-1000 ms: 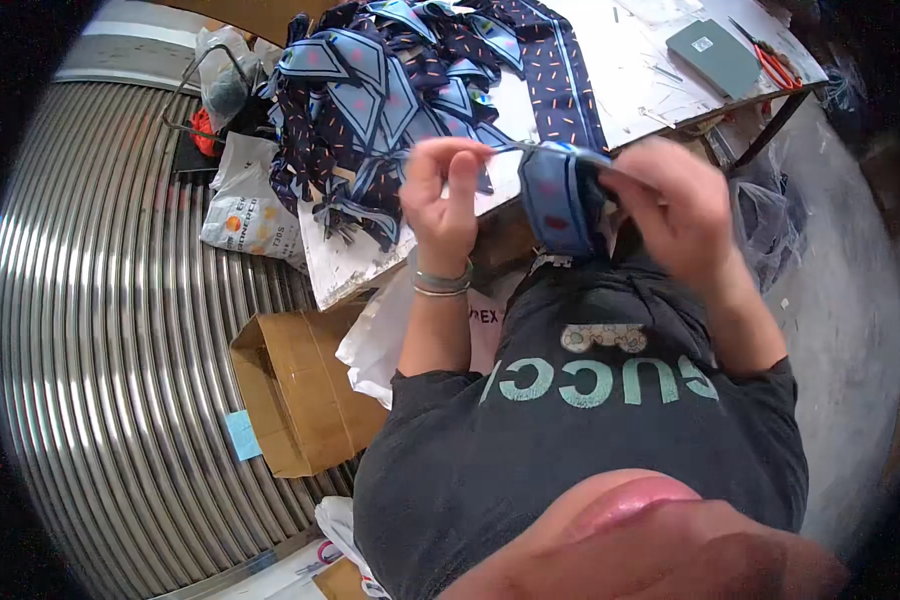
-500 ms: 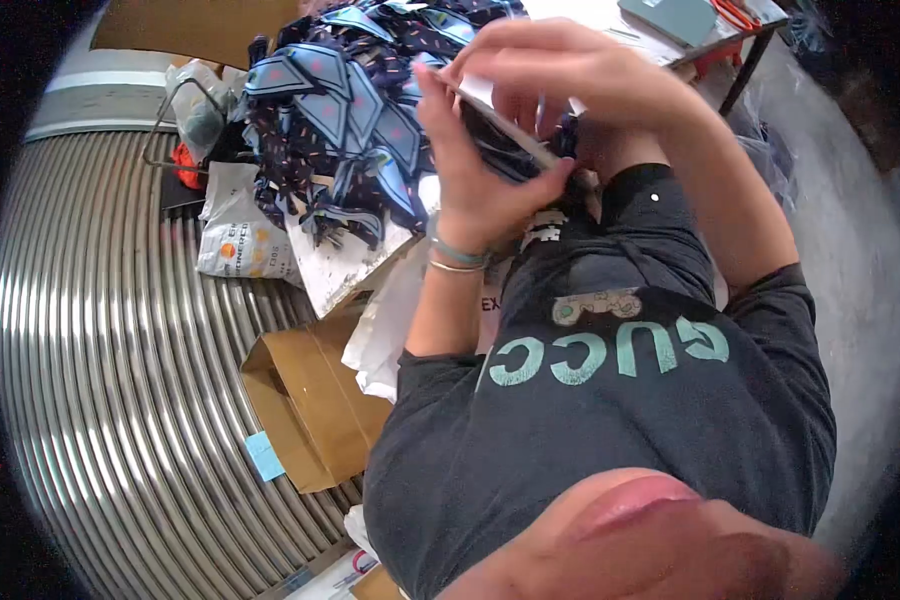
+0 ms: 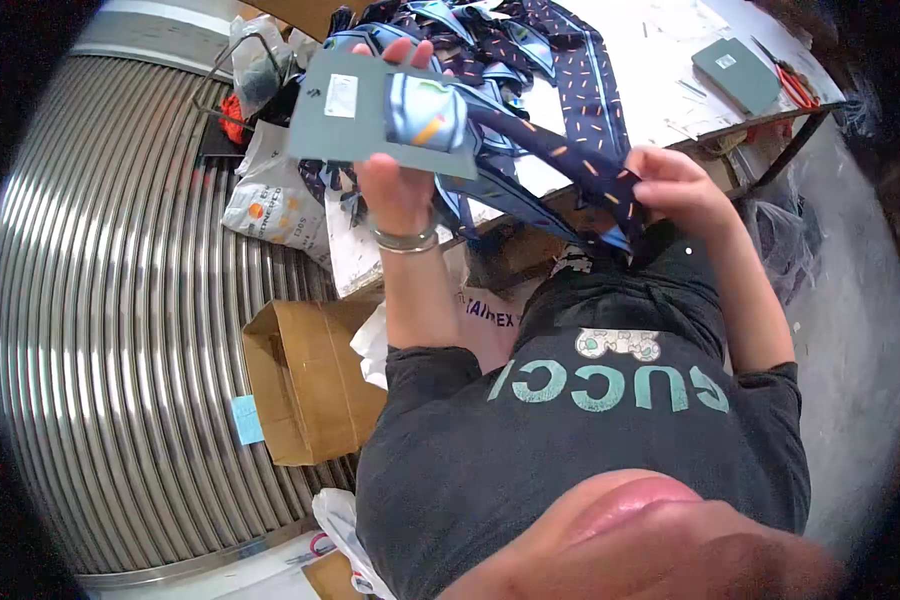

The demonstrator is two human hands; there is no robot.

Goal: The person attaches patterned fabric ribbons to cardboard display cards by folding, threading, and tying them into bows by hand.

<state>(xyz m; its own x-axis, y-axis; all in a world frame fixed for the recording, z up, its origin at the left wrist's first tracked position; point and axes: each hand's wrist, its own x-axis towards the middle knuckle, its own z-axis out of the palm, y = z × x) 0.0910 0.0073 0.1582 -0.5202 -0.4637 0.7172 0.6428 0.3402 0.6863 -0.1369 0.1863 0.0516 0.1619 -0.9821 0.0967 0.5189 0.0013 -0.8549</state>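
My left hand point(image 3: 398, 195) grips a grey-green card point(image 3: 355, 140) bearing a white label, with the thumb at its near edge and fingers behind it. A narrow navy and light-blue patterned scarf point(image 3: 560, 150) passes across the card's right half, showing there as a pale blue band. From the card the scarf runs right in a long loop to my right hand point(image 3: 682, 190). My right fingers pinch it, above my lap. Behind the card, a pile of similar scarves point(image 3: 470, 40) spreads over the white table point(image 3: 670, 45); the card hides part of it.
More grey-green cards point(image 3: 735, 75) lie at the table's right, beside a red-handled cutting tool point(image 3: 796, 88). A cardboard box point(image 3: 315, 385) stands below on the left, by the ribbed metal shutter point(image 3: 150, 320). A printed white bag point(image 3: 275, 205) hangs near the table's left corner.
The card has turned from nearly edge-on to show its labelled face, moving left. My right hand has drawn away to the right and down, stretching the scarf between both hands.
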